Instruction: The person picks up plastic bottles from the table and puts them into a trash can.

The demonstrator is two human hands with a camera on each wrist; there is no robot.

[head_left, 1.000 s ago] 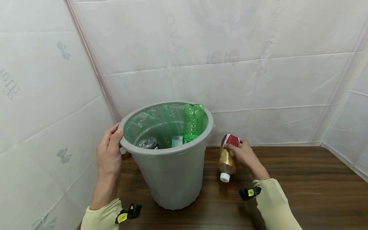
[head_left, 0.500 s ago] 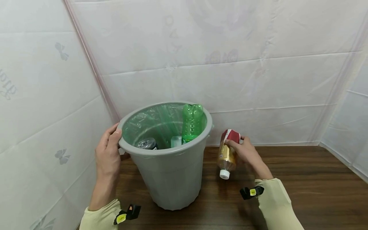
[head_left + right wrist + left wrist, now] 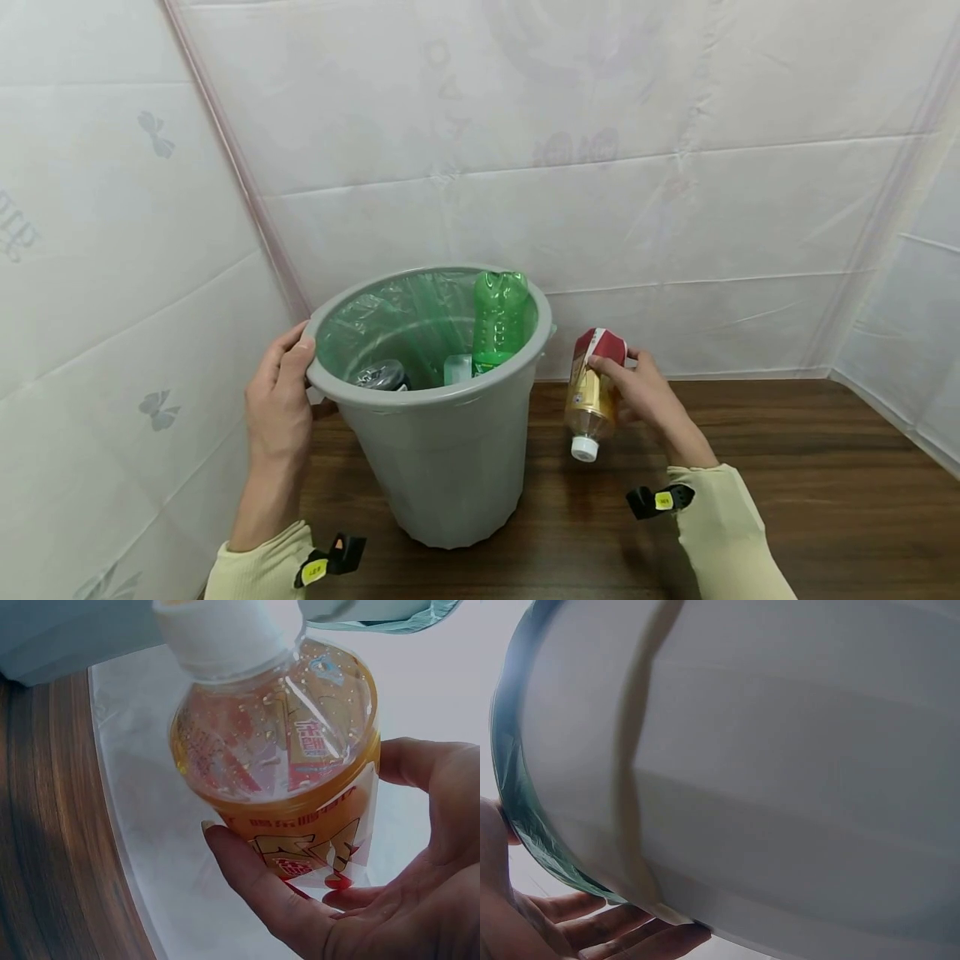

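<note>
A grey trash can with a green plastic liner stands in front of me. My left hand holds its rim on the left side; in the left wrist view the fingers lie along the outer wall. To the right of the can, my right hand grips a plastic drink bottle with a red and gold label, thumb on one side and fingers on the other. The bottle tilts with its white cap pointing down toward me, and it looks nearly drained, with droplets inside.
Inside the can are an upturned green plastic bottle, which rises above the rim, a dark can-like item and a pale clear piece. Beneath is a dark wood table. White sheeting covers the walls behind and beside.
My right hand has lifted the bottle slightly, up and away from me. The left hand keeps its place on the trash can's rim.
</note>
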